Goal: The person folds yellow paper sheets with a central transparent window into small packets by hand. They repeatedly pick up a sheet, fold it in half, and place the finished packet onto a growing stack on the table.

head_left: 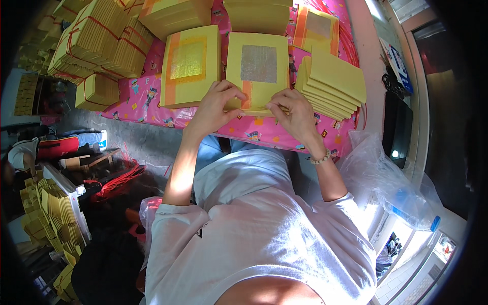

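A stack of yellow joss paper (277,91) lies before me, with a silver foil square and an orange strip on its top sheet. My left hand (219,104) is at its near left edge, fingers bent over the top beside the strip and thumb at the front edge. At the near right edge my right hand (293,111) pinches the paper between thumb and fingers. Left of this stack stands another joss paper stack (172,91) with a gold foil square. Folded yellow paper (333,84) fans out beside my right hand.
A pink patterned cloth (140,99) covers the table. Red-tied yellow bundles (91,43) pile up at the far left; another silver-squared stack (316,29) lies far right. Clear plastic bags (384,175) hang at the right. A person (30,152) works at the left among yellow paper.
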The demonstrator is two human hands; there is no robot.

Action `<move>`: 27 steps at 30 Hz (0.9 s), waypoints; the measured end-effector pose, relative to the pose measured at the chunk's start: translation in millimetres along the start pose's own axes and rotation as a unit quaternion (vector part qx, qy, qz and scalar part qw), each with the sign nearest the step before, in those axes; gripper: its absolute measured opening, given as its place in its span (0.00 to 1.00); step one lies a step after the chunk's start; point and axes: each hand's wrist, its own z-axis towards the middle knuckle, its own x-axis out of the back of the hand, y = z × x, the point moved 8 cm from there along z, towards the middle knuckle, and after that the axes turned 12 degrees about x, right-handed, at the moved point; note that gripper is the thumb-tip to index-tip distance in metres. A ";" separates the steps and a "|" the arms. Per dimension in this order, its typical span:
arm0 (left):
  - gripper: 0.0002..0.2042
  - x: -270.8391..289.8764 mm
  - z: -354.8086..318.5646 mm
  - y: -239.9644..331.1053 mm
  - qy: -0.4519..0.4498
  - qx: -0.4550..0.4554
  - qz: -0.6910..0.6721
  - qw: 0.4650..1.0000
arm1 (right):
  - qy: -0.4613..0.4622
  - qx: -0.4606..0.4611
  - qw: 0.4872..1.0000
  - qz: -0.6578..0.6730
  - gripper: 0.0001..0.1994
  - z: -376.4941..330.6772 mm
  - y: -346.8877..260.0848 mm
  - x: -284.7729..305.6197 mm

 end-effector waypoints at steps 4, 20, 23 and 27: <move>0.16 1.2 1.0 2.1 -0.011 0.003 -0.005 1.000 | 0.009 -0.001 1.000 0.000 0.04 -0.5 0.2 0.0; 0.11 33.9 19.1 21.8 0.198 0.002 0.047 0.979 | 0.229 0.027 0.972 -0.050 0.33 10.0 -40.5 44.9; 0.13 26.3 15.3 -6.2 0.083 0.075 -0.285 0.952 | 0.200 -0.054 0.969 0.138 0.39 8.1 -16.8 22.8; 0.15 13.9 2.6 1.4 -0.079 0.086 -0.397 0.910 | 0.210 -0.038 0.924 0.318 0.44 17.8 -9.3 10.0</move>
